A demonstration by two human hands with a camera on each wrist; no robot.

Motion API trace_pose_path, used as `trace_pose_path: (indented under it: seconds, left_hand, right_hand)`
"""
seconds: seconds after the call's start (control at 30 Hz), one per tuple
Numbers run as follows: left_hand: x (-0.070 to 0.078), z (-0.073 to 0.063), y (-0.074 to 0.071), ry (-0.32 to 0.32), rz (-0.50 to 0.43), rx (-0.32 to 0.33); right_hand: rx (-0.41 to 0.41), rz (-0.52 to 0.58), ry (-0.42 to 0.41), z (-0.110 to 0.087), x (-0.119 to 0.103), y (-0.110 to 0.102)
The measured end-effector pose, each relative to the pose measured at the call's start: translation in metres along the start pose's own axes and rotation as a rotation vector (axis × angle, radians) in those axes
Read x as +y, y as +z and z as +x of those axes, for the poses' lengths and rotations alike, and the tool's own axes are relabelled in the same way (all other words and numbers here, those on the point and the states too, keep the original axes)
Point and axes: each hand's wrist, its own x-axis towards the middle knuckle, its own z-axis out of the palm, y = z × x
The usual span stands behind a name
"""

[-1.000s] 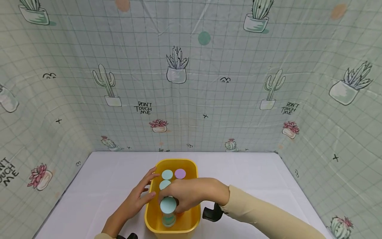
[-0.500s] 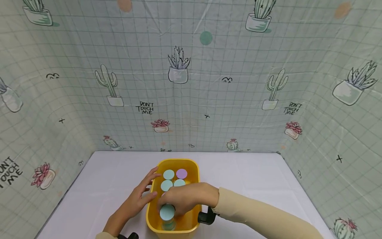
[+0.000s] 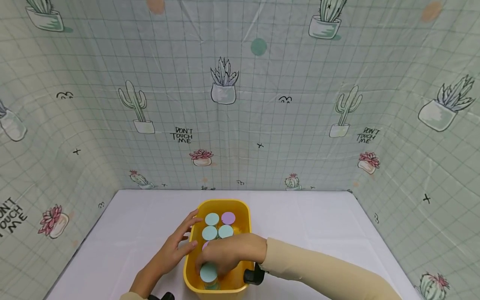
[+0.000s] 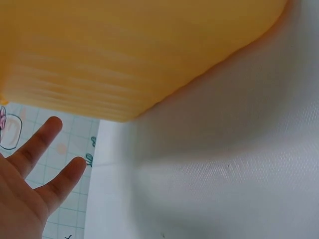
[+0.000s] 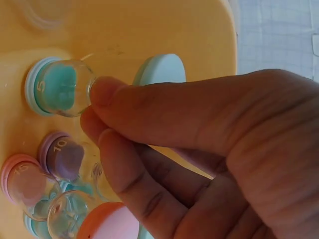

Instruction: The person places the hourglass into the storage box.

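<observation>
My right hand [image 3: 228,252] reaches into a yellow bin [image 3: 217,291] and pinches a small sand timer [image 5: 55,87] between thumb and fingers. This timer has a clear glass middle and mint caps, the lower one marked 5. It stands nearly upright near the bin's front end, its bottom cap close over the floor. My left hand [image 3: 174,252] is at the bin's left side, fingers spread and thumb at the rim. In the left wrist view, two straight fingers [image 4: 62,184] show beside the bin's outer wall. The right hand covers part of the bin's inside.
Behind the right hand, several more timers stand in the bin, with mint caps [image 3: 211,218] and purple caps [image 3: 228,218]. A purple timer [image 5: 62,154] marked 10 and a pink timer [image 5: 25,179] marked 15 show below the fingers. The bin rests on a white-covered table [image 3: 307,233].
My right hand has moved down and toward the bin's near end with the sand timer, uncovering a mint cap and part of a purple one behind it. The left hand stays put.
</observation>
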Motion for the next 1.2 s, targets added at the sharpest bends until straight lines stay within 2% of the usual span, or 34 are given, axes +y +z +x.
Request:
trace_pose_path:
  seconds: [0.57, 0.73, 0.87, 1.2]
  left_hand:
    - [-0.002, 0.000, 0.001, -0.026, -0.010, 0.004]
    - [-0.002, 0.001, 0.001, -0.004, -0.023, 0.005]
    - [-0.002, 0.000, 0.001, -0.017, -0.030, -0.002]
    - [-0.003, 0.002, 0.001, -0.030, -0.024, 0.009]
  right_hand:
    - [-0.020, -0.039, 0.061, 0.009, -0.004, 0.000]
    - [-0.017, -0.022, 0.069, 0.010, -0.003, -0.001]
    - [-0.017, -0.014, 0.040, 0.011, -0.003, -0.002]
    - [-0.009, 0.003, 0.086, 0.008, -0.003, -0.006]
